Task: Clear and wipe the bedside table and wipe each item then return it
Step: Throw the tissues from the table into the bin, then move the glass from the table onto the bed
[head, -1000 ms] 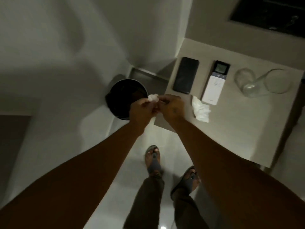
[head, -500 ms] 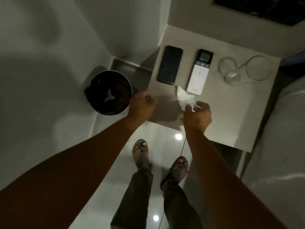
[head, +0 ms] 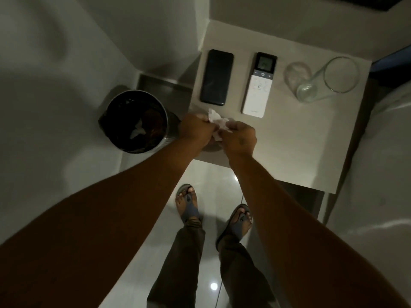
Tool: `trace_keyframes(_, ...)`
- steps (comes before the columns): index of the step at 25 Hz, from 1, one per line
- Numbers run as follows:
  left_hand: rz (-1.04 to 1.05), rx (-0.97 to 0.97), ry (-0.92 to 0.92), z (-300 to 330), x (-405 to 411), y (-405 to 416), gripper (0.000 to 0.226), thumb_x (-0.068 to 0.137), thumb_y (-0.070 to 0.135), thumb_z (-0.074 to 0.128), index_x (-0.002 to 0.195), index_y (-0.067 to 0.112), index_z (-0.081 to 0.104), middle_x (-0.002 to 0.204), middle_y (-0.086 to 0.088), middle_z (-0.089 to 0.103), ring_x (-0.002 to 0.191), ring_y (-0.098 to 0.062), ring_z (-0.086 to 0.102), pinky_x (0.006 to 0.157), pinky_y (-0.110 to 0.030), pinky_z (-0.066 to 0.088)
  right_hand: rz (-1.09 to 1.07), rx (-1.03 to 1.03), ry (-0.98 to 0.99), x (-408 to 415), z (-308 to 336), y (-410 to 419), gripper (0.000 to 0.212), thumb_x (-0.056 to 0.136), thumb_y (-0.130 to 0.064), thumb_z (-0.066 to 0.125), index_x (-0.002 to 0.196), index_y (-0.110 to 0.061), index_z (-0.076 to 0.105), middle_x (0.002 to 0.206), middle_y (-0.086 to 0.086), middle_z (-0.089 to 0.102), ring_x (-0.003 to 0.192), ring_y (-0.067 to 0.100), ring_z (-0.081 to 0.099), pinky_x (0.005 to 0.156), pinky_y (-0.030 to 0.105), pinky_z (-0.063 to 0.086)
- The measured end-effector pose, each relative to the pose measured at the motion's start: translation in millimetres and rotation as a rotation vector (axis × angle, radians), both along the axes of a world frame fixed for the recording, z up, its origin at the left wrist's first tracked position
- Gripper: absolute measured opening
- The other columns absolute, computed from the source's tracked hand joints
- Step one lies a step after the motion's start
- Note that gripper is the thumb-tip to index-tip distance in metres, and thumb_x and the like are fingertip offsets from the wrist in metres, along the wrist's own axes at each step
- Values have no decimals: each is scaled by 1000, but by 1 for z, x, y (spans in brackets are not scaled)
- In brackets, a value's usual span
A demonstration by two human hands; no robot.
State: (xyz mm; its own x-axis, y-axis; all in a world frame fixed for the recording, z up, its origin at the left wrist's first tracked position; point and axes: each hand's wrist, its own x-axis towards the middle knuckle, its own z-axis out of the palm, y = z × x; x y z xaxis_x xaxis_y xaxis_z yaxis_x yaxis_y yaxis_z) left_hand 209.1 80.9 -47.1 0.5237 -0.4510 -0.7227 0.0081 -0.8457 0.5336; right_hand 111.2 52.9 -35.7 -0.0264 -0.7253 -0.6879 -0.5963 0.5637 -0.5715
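Both hands are meeting over the near left corner of the pale square bedside table [head: 289, 152]. The left hand [head: 195, 130] and the right hand [head: 241, 137] are each pinching one crumpled white tissue [head: 216, 122], and the tissue is stretching between them. It is hanging just above the table edge, near the round black bin [head: 133, 121] that is standing on the floor to the left. A small white scrap [head: 138, 130] is lying inside that bin.

Three things are sitting in a row at the far side of the table. On the left, the flat black phone [head: 216, 77] is lying face up. Beside it, the long white remote with a small screen [head: 259, 84] is lying flat. On the right, the clear drinking glass [head: 322, 82] is lying tipped on its side, well apart from the hands.

It looks like the job is getting close to the end. The things are lined up neatly, as if they are already back in place, and the table top is looking bare and clean around them. I cannot tell if every item is wiped. What seems left is throwing the tissue into the bin, and maybe standing the glass upright.
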Motion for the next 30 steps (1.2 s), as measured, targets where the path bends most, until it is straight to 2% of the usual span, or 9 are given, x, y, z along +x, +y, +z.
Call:
trace_keyframes(3, 204, 11, -19, 11, 55, 51, 24, 94, 25, 67, 111, 8, 69, 83, 0, 70, 64, -4, 59, 45, -3, 43, 155, 24, -114, 55, 2, 29, 31, 88, -14, 74, 119, -14, 73, 120, 10, 74, 104, 27, 71, 82, 36, 64)
trace_keyframes(7, 480, -38, 100, 16, 122, 105, 24, 95, 12, 63, 116, 2, 61, 96, -9, 66, 91, -24, 64, 81, -28, 54, 400, 134, -174, 140, -1, 56, 38, 90, -5, 68, 127, -14, 68, 133, 13, 66, 120, 33, 63, 100, 43, 57)
trace_keyframes(11, 512, 60, 119, 5, 138, 124, 14, 90, 12, 69, 84, 8, 57, 76, -8, 56, 68, -21, 56, 84, -37, 49, 442, 140, -124, 146, -10, 55, 45, 90, -2, 65, 134, -11, 61, 137, 16, 63, 127, 35, 60, 108, 43, 51)
trace_keyframes(13, 449, 74, 67, 6, 130, 119, 14, 89, 16, 69, 89, 2, 64, 77, -7, 59, 74, -22, 59, 85, -36, 49, 336, 113, -147, 116, -8, 46, 38, 85, -5, 69, 121, -16, 69, 123, 13, 72, 114, 33, 68, 91, 41, 61)
trace_keyframes(16, 187, 45, -229, 16, 95, 87, 43, 89, 18, 70, 128, 3, 61, 115, -12, 69, 110, -24, 62, 97, -27, 42, 51, 62, -163, 40, 5, 15, 21, 80, -9, 70, 95, -23, 74, 98, 9, 78, 90, 30, 75, 80, 46, 65)
trace_keyframes(20, -239, -412, -432, 43, 16, -4, 43, 89, 15, 67, 131, 10, 58, 125, -10, 65, 108, -12, 59, 88, -17, 45, -247, -194, -100, -78, 28, -54, 13, 81, -11, 74, 77, -22, 69, 82, 13, 77, 70, 28, 72, 75, 57, 62)
trace_keyframes(23, -426, -638, -290, 57, -46, -82, 45, 83, 9, 68, 126, 3, 59, 122, -17, 63, 105, -21, 63, 89, -24, 54, -288, -328, 10, -138, 34, -110, 27, 77, -5, 77, 97, -18, 64, 92, 7, 69, 83, 31, 71, 79, 37, 63)
trace_keyframes(27, -729, -566, -282, 47, -91, -150, 61, 78, 10, 69, 136, 10, 50, 131, -13, 60, 118, -28, 60, 99, -40, 52, -89, -300, -57, -149, 30, -156, 83, 79, -10, 84, 148, -15, 37, 137, 8, 57, 115, 19, 61, 87, 17, 53)
trace_keyframes(30, -689, -566, -266, 37, -105, -172, 61, 73, 10, 74, 130, 12, 53, 124, -12, 66, 114, -27, 65, 95, -44, 56, 7, -320, -153, -147, 22, -170, 74, 85, -14, 78, 147, -19, 39, 121, -6, 59, 110, 16, 60, 77, 11, 50)
